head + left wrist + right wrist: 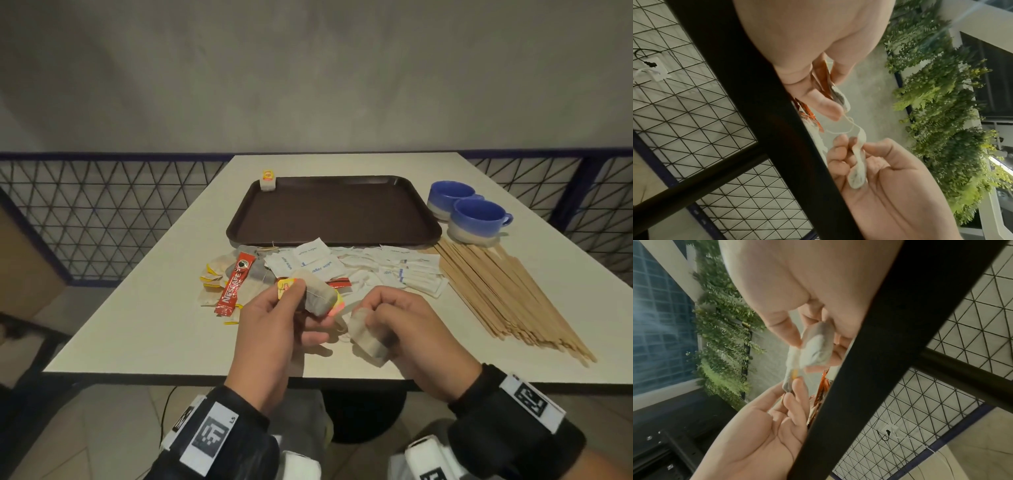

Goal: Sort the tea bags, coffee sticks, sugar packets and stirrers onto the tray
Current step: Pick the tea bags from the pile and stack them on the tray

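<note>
Over the table's near edge my left hand point(303, 310) grips a bunch of tea bags point(320, 299) with a yellow tag point(287, 288) under the thumb. My right hand point(375, 320) pinches a single tea bag point(368, 341) just beside it. In the left wrist view a thin string point(840, 130) runs from that single tea bag point(858, 164) to the bunch. The brown tray point(334, 212) lies beyond, with one tea bag point(268, 180) at its far left corner. A red coffee stick point(236, 284), white sugar packets point(308, 263) and wooden stirrers point(507, 294) lie in front of the tray.
Two blue cups point(476, 219) stand to the right of the tray. More tea bags point(214, 284) lie left of the coffee stick. The white table point(154, 325) is bordered by a wire mesh railing point(102, 219) on the left and at the back.
</note>
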`<action>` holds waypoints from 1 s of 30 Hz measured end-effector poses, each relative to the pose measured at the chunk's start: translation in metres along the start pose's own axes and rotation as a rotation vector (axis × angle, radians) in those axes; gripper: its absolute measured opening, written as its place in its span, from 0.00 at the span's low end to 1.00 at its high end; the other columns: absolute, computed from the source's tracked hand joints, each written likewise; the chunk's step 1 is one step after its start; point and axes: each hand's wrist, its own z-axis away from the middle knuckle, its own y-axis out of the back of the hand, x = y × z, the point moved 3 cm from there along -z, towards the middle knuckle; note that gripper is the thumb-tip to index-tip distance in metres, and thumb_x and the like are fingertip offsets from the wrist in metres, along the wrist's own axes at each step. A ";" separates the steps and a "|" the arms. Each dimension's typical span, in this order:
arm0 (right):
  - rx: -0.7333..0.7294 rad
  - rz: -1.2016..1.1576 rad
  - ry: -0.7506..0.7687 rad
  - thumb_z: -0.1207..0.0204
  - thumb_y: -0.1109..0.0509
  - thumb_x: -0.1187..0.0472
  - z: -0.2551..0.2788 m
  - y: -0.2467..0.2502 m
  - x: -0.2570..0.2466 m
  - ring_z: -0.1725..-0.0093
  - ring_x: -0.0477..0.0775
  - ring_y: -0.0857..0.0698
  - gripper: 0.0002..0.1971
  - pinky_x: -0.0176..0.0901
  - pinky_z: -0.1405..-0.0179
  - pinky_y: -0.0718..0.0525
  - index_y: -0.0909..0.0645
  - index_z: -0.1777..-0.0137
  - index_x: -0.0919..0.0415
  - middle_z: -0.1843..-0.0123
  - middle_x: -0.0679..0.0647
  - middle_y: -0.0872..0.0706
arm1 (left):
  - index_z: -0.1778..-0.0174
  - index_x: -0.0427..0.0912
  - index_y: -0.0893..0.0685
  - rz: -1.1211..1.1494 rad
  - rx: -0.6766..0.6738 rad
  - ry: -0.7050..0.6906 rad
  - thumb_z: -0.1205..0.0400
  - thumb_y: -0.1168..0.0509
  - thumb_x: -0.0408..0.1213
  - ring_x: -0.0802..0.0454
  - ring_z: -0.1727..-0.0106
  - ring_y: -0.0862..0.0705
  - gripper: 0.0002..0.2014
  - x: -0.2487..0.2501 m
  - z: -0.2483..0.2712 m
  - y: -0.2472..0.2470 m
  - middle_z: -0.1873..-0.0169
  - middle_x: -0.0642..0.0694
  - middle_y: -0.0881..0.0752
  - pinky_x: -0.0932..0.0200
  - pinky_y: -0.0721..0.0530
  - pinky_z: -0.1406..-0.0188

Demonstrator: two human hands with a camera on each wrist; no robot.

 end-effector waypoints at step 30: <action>0.194 0.021 0.205 0.19 0.29 0.64 0.007 0.008 0.000 0.54 0.48 0.12 0.11 0.45 0.61 0.14 0.22 0.55 0.74 0.54 0.47 0.07 | 0.53 0.50 0.06 -0.279 -0.226 -0.104 0.12 0.35 0.30 0.42 0.72 0.12 0.14 -0.002 0.015 -0.017 0.60 0.41 0.07 0.57 0.20 0.75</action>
